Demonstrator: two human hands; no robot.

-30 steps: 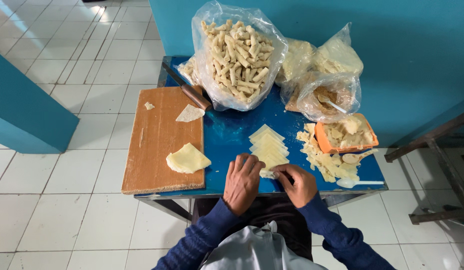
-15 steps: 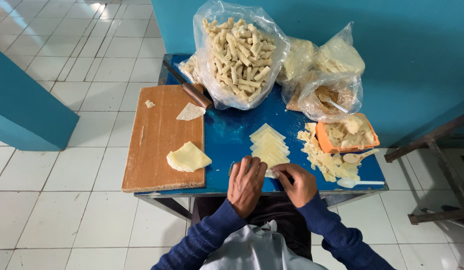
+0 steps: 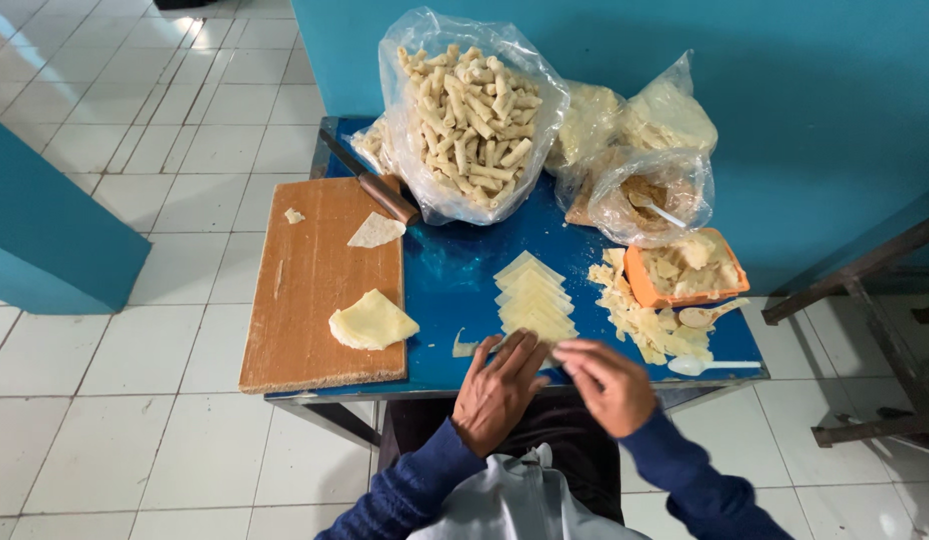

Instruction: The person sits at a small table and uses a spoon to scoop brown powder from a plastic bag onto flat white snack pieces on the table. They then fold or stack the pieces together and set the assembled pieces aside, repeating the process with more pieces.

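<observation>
Both hands at the near edge of the blue bench, by the wrapper stack.

Left hand [image 3: 500, 390] lies flat, fingers spread, touching the thin pale triangular wrappers [image 3: 533, 298]; right hand [image 3: 607, 382] curls, perhaps pinching one sheet. Beyond the stack: crumbly filling [image 3: 640, 322], an orange tray [image 3: 645, 285], a clear bag of rolled sticks [image 3: 475, 110]. Next: peel one sheet free.

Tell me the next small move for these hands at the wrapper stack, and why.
Probably peel off the nearest sheet: the left hand rests flat on the near end of the fanned stack of pale dough triangles, and the right hand hovers beside it, fingers curled, seemingly empty.
</observation>
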